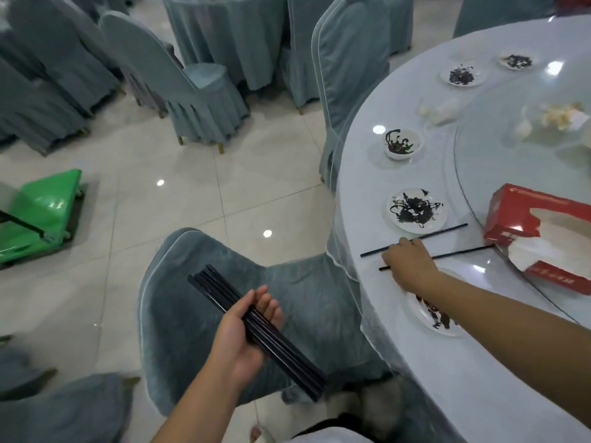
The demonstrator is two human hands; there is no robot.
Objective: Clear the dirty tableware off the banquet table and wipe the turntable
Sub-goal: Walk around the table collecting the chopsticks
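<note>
Left hand (246, 327) grips a bundle of black chopsticks (256, 330) out over the chair (198, 314), off the table (479, 394) edge, bundle angled with its far ends pointing away from the table. Right hand (411, 262) rests on the table over two loose chopsticks (447, 231), just beside the red tissue box (543, 238); fingers are down on the sticks, but I can't tell whether they're curled round them yet or just pressing. Dirty plate (417, 211) sits just beyond the loose sticks from the tissue box side, another plate (435, 314) is partly under the right forearm, and a bowl (401, 143) and two more plates are further round from the box. The box straddles the turntable (511, 174) rim. Judgement: early in the clear, only chopsticks gathered so far, turntable not wiped. Risks: the two sticks are splayed, so a one-hand pick may get one and roll the other off the table edge; the forearm could drag through the plate beneath it; the left bundle is held mid-length with a loose-looking grip, so adding sticks may let some slide out onto the floor.
</note>
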